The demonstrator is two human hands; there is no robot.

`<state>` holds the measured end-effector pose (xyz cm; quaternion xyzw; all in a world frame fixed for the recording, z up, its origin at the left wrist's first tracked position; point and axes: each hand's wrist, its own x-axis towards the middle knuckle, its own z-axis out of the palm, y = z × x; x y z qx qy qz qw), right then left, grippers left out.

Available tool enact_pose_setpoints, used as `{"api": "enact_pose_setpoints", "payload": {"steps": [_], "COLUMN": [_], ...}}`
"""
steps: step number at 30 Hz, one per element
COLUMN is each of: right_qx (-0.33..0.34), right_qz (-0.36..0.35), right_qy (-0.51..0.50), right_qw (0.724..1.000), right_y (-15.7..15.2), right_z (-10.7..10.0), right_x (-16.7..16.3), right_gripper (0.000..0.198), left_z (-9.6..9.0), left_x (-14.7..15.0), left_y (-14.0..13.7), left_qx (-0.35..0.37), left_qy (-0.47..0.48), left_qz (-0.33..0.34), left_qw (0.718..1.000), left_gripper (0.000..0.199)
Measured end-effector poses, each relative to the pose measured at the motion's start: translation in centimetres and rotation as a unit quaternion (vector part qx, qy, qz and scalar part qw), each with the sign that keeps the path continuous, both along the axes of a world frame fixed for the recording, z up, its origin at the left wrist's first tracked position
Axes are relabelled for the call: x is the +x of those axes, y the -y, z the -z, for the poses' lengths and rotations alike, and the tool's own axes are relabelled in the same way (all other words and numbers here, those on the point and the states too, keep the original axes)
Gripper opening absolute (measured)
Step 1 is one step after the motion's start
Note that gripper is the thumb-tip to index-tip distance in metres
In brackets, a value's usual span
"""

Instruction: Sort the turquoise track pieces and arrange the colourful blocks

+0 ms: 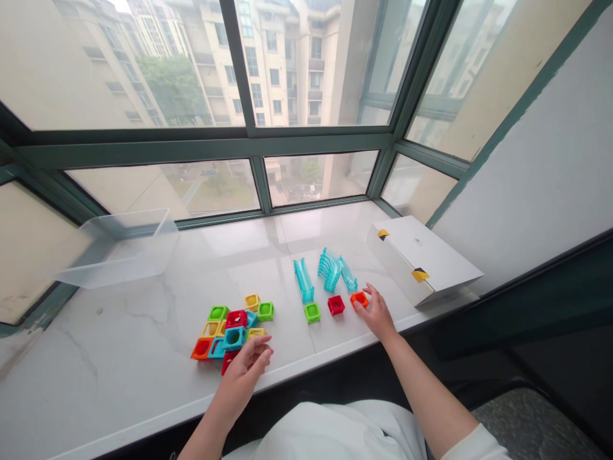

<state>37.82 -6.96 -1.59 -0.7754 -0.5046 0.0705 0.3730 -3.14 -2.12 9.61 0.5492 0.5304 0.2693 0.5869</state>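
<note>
My right hand (377,314) has its thumb and fingers around an orange cube block (359,298) on the white sill. Beside that block, in a row to the left, sit a red cube block (336,305) and a green cube block (312,313). At the near edge of a cluster of coloured blocks, my left hand (249,364) rests with loosely spread fingers and nothing visibly held. The cluster includes a blue block (234,338), an orange block (202,348) and a yellow block (251,302). My left fingers partly cover a red block (228,361).
Clear turquoise track pieces lie behind the row: a straight one (303,281), a curved one (329,269) and a smaller one (348,275). A white box (426,255) stands at right, a translucent plastic bin (129,255) at left. Windows (316,179) border the marble sill (119,338).
</note>
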Motion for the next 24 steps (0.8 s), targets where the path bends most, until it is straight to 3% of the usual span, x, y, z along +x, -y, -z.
{"api": "enact_pose_setpoints", "payload": {"steps": [3, 8, 15, 24], "right_qx": [-0.024, -0.133, -0.188, -0.213], "right_qz": [-0.015, -0.066, -0.087, -0.089], "right_qy": [0.002, 0.065, 0.102, 0.122], "right_qw": [1.0, 0.987, 0.973, 0.965], "right_y": [-1.1, -3.3, -4.3, -4.6], "right_z": [-2.5, -5.1, -4.9, -5.0], "right_x": [0.7, 1.7, 1.7, 1.4], "right_gripper": [0.043, 0.051, 0.053, 0.053], "left_z": [0.0, -0.2, -0.2, 0.1], "left_x": [0.0, 0.1, -0.1, -0.1], "left_y": [0.0, 0.0, -0.1, -0.2], "left_qx": [-0.004, -0.003, -0.01, -0.011], "left_qy": [-0.001, 0.0, 0.004, 0.009], "left_qz": [-0.004, -0.005, -0.016, -0.016], "left_qw": [1.0, 1.0, 1.0, 1.0], "left_gripper": [0.064, 0.064, 0.066, 0.067]}}
